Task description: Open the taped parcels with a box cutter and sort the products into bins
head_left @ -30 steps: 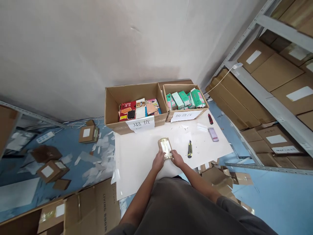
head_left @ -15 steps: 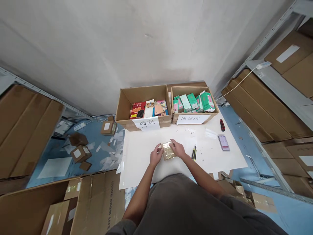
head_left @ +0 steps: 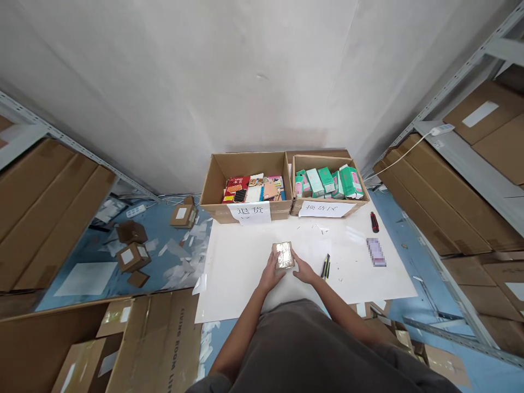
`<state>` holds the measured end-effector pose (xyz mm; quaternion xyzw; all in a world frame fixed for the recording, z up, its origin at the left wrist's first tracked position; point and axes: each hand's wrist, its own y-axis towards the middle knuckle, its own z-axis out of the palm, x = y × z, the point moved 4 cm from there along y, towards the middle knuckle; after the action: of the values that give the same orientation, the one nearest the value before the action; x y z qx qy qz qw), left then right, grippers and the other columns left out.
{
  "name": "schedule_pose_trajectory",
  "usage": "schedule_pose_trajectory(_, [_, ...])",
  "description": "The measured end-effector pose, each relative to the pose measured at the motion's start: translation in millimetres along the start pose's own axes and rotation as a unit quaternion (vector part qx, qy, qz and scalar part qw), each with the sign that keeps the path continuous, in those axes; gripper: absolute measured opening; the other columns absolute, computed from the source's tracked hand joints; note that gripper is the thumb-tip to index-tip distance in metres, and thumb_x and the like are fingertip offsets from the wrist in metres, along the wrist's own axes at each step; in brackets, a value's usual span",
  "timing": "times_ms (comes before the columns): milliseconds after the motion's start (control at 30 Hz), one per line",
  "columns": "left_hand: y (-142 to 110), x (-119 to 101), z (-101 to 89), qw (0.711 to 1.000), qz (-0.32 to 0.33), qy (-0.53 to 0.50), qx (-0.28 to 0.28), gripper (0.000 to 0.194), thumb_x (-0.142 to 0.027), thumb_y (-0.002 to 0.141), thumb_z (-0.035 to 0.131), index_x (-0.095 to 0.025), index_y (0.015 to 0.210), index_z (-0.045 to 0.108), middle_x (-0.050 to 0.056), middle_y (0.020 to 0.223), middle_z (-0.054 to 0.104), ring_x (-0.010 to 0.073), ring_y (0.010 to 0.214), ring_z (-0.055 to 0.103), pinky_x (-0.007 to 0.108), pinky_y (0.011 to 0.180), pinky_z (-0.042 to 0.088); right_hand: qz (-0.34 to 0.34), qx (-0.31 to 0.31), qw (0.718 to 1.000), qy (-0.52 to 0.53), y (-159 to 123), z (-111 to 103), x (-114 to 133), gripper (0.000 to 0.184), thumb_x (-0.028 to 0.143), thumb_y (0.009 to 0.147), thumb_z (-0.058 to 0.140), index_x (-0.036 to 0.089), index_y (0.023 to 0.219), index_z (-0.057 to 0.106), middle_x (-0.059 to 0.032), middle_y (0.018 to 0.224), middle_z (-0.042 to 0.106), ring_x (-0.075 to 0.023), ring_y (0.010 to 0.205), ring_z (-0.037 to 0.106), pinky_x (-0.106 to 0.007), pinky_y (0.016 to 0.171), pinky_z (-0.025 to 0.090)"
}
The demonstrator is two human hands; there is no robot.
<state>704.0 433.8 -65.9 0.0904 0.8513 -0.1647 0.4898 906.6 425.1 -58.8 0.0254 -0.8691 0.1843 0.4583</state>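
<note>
A small cardboard box (head_left: 284, 255) wrapped in shiny clear tape is held over the white table (head_left: 237, 273), near the side close to my body. My left hand (head_left: 271, 274) grips its left side and lower edge. On its right side, the fingers of my right hand (head_left: 303, 269) press against the edge. To the right of my right hand lies a yellow-and-black utility knife (head_left: 325, 267). A red-and-black utility knife (head_left: 374, 222) lies farther off at the right, above a blurred-out purple item (head_left: 376, 252).
At the table's back stand an open carton of books (head_left: 216, 214) and a carton of green boxes (head_left: 298, 206), both with paper signs. A large carton (head_left: 159, 338) stands at lower left. Paper scraps and small boxes (head_left: 133, 256) litter the blue floor. Shelves (head_left: 470, 153) flank both sides.
The small box has been turned and tilted between my hands. My left hand has shifted to its lower left, my right hand from its top to its right edge. The view has shifted slightly.
</note>
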Motion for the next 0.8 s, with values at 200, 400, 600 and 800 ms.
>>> schedule_pose_trajectory(200, [16.6,-5.3,-28.7,0.998,-0.039,-0.028,-0.046,0.064,-0.045,0.098,0.057,-0.031,0.158,0.040,0.007,0.148,0.061,0.0248,0.128,0.064,0.039,0.106,0.052,-0.004,-0.055,0.997,-0.062,16.3,-18.0,24.2,0.066,0.027,0.101,0.050,0.035,0.163,0.030,-0.0026,0.124,0.075,-0.0246,0.110,0.071,-0.035,0.096,0.052])
schedule_pose_trajectory(400, [44.7,6.1,-45.9,0.993,-0.108,-0.033,-0.021,0.076,-0.043,0.097,0.057,-0.028,0.164,0.025,0.007,0.142,0.066,0.0227,0.119,0.068,0.034,0.099,0.053,0.042,-0.054,0.992,-0.105,67.3,-16.0,33.6,0.058,0.026,0.101,0.048,0.032,0.158,0.043,-0.0044,0.120,0.076,-0.0242,0.106,0.071,-0.032,0.091,0.052])
schedule_pose_trajectory(600, [29.9,33.1,-21.5,0.985,-0.173,0.025,-0.002,0.079,-0.034,0.095,0.056,-0.018,0.165,0.023,0.015,0.139,0.067,0.0315,0.124,0.065,0.043,0.103,0.050,0.102,0.010,0.987,-0.122,55.8,35.6,5.0,0.073,0.014,0.091,0.053,0.026,0.162,0.038,-0.0079,0.120,0.075,-0.0267,0.109,0.070,-0.038,0.096,0.053])
schedule_pose_trajectory(800, [-17.2,46.0,-1.8,0.999,-0.031,-0.007,0.025,0.093,-0.030,0.080,0.072,-0.026,0.163,0.030,0.011,0.166,0.037,0.0303,0.153,0.036,0.044,0.120,0.038,-0.006,0.020,0.997,-0.079,-3.2,46.5,-21.6,0.092,0.010,0.078,0.059,0.030,0.164,0.031,-0.0051,0.163,0.043,-0.0265,0.144,0.048,-0.042,0.115,0.045])
